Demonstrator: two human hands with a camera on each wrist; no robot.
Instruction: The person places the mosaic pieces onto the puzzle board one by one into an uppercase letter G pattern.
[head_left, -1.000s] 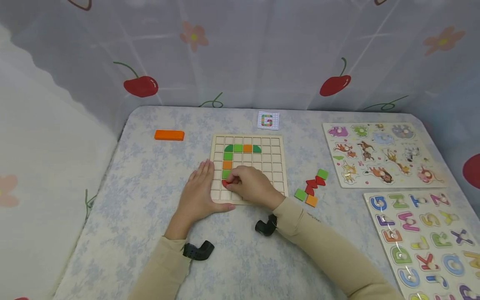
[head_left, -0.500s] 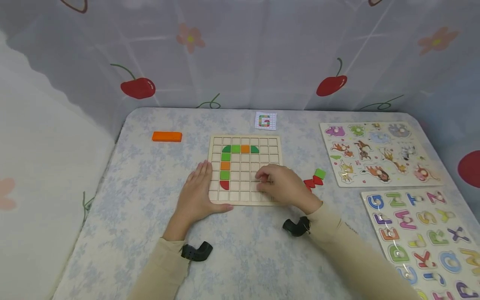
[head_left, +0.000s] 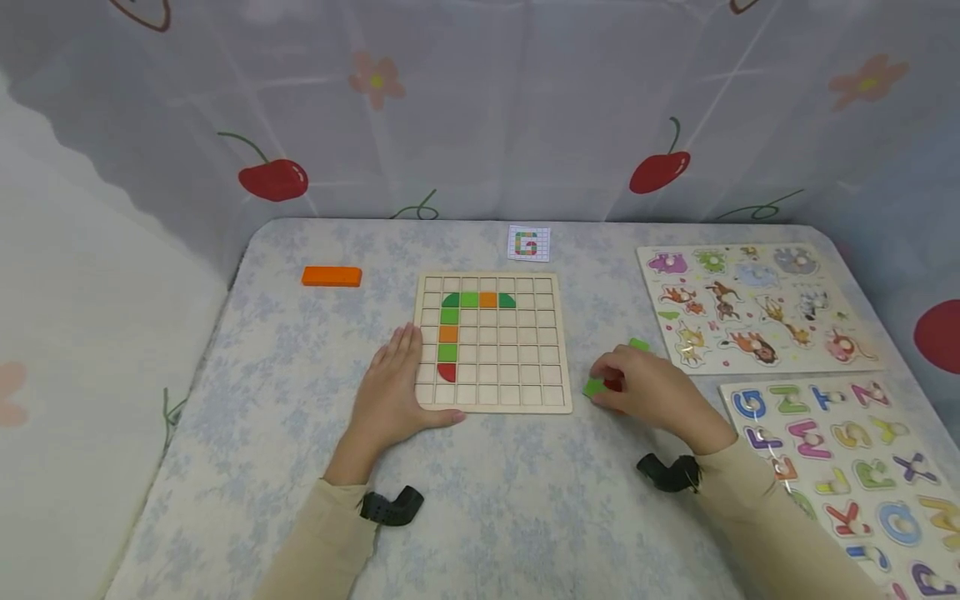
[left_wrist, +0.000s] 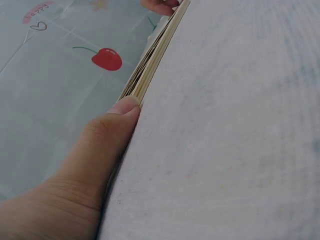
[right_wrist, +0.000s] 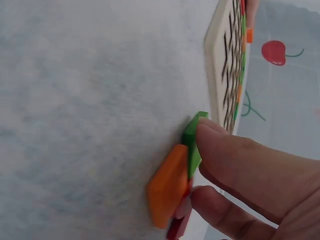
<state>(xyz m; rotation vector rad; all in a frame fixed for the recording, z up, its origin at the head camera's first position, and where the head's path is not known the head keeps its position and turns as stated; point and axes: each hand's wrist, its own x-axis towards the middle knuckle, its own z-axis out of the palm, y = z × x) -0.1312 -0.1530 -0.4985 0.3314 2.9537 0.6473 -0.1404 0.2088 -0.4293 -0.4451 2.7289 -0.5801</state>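
A wooden grid board (head_left: 506, 400) lies mid-table, with green, orange and red tiles along its left column and upper row. My left hand (head_left: 390, 387) rests along its left side, fingers straight, thumb (left_wrist: 127, 107) stretched along the near edge. Right of the board, my right hand (head_left: 648, 387) bends its fingers over several loose tiles. In the right wrist view the thumb overlaps a green square tile (right_wrist: 191, 135), beside an orange tile (right_wrist: 167, 187). A red tile (right_wrist: 180, 227) sits by the curled fingers. I cannot tell whether the green tile is gripped.
A small card (head_left: 528, 243) printed with a coloured G stands behind the board. An orange block (head_left: 332, 277) lies back left. On the right are an animal puzzle board (head_left: 757, 362) and a letter puzzle board (head_left: 810, 454). A cherry-print curtain (head_left: 480, 125) hangs behind.
My right hand has let go of the red tile at the lower left of the pattern and moved right across the board to the loose tiles. The left hand keeps its place.
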